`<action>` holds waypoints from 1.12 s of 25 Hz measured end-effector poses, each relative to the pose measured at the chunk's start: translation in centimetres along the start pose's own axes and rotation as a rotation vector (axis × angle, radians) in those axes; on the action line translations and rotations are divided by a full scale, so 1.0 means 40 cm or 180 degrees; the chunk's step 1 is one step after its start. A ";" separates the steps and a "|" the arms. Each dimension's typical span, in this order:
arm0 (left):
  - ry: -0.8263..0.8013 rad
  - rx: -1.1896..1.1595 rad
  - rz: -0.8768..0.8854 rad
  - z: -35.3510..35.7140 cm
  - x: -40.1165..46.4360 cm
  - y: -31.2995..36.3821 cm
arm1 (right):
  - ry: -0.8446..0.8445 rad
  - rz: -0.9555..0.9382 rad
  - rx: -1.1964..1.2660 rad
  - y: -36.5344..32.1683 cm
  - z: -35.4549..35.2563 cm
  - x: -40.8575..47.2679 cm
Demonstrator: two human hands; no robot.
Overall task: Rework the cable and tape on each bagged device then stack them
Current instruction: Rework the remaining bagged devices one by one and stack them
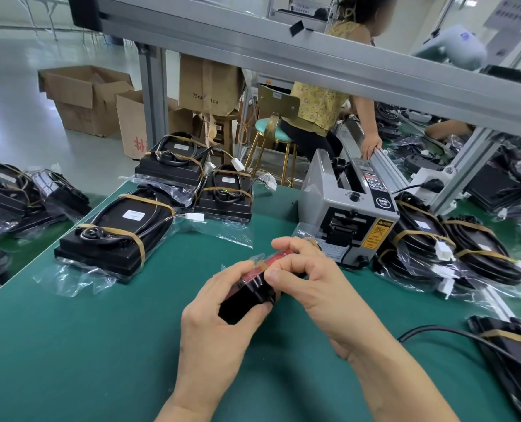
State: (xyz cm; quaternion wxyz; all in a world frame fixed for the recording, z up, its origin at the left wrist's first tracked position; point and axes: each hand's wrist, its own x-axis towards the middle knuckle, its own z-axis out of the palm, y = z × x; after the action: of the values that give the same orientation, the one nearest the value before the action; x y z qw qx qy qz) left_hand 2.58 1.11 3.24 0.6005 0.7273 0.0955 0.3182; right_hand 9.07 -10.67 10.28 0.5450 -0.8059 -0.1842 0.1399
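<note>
Both hands hold one bagged device [247, 295] on edge above the green mat, black with a red strip along its top. My left hand [219, 312] grips its near end. My right hand [307, 269] pinches a strip of tan tape [260, 264] on the device's upper edge. To the left lies a bagged black device [116, 236] bound with tan tape, its cable coiled on top. Two more taped devices [174, 166] [224, 196] sit behind it.
A grey tape dispenser [349, 211] stands just beyond my hands. Piled bagged devices [454, 248] lie at the right, more at the far left [18, 196]. A black cable [454, 333] crosses the mat at the right. A person sits on a stool [272, 129] behind the bench.
</note>
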 end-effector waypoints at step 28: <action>0.0004 -0.0083 0.0042 -0.001 0.006 -0.003 | 0.0577 -0.0170 -0.0103 0.025 0.071 -0.004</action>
State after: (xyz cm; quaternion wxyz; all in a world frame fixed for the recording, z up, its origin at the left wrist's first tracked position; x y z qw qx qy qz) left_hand 2.79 1.31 3.21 0.6078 0.7198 0.0870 0.3238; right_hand 7.86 -8.73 8.33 0.5499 -0.8187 -0.1579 0.0488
